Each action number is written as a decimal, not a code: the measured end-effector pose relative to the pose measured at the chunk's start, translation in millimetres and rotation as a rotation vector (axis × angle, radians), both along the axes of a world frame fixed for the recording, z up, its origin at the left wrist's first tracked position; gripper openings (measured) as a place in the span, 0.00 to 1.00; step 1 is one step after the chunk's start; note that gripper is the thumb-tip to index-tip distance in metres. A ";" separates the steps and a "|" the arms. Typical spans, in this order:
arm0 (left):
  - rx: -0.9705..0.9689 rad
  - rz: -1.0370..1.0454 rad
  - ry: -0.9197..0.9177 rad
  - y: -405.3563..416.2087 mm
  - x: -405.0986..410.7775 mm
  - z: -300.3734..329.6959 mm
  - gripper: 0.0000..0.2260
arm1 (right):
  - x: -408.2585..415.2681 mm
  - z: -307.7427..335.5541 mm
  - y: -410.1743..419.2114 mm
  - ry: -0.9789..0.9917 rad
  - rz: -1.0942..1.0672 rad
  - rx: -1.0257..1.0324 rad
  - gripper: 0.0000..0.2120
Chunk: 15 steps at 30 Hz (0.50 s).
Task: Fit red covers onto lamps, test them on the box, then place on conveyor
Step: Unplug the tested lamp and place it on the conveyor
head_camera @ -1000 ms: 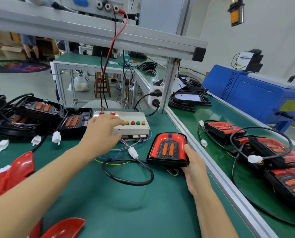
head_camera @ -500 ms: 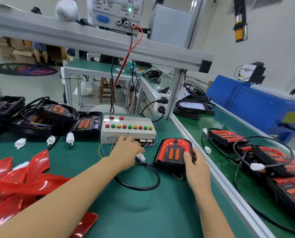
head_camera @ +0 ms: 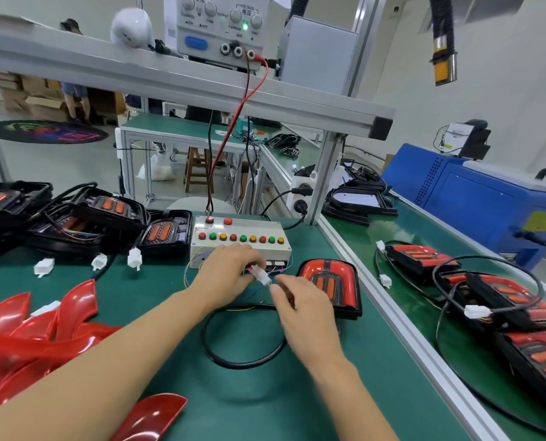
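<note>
Step in hand: test stage, judged; white plug (head_camera: 260, 276) held at front edge of test box (head_camera: 240, 241).
Left hand (head_camera: 230, 275): in front of box, fingers curled, pinching box-side end of plug.
Right hand (head_camera: 300, 305): just right of left hand, fingertips closed together at outer end of plug; exact grip partly hidden.
Plug state: cannot tell whether being mated or pulled apart.
Lamp (head_camera: 330, 286): red cover fitted, lying flat on bench just right of box, front corner; black cable (head_camera: 243, 345) looped in front of box, toward viewer.
Lamp lit or not: cannot tell.
Done: cover on this lamp; several covered lamps (head_camera: 475, 291) already on conveyor (head_camera: 361, 237), right of box beyond rail.
Left for this lamp: finish test, unplug if connected, move to conveyor.
Left overall: uncovered black lamps (head_camera: 106, 214) stacked left of box, white plugs loose beside them; pile of red covers (head_camera: 42, 332) left and in front of box, unfitted.
Box: row of red, green and yellow buttons on top, red and black leads rising from rear to power supply (head_camera: 222, 27) on shelf above; green light on supply showing.
Progress, judged: middle of batch, much stock outstanding.
</note>
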<state>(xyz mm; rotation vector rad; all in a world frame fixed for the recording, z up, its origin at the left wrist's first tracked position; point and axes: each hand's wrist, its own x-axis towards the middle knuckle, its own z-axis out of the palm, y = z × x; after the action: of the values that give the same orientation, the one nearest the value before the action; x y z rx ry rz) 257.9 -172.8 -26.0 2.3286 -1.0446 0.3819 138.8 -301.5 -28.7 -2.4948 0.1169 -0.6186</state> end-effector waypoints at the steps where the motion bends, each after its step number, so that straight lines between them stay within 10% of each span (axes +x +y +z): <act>1: -0.055 -0.012 0.035 1.5 -1.9 1.0 0.06 | 2.9 0.7 4.0 0.045 0.004 0.001 0.12; 15: -0.215 -0.154 0.207 12.0 -13.1 15.7 0.16 | 21.7 -5.1 6.2 0.060 -0.023 0.381 0.09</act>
<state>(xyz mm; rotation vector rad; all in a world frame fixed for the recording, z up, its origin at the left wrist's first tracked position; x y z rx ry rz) 244.8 -160.8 -10.4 2.0336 -1.0199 0.1785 160.5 -295.3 -33.7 -2.1451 0.2615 -0.4789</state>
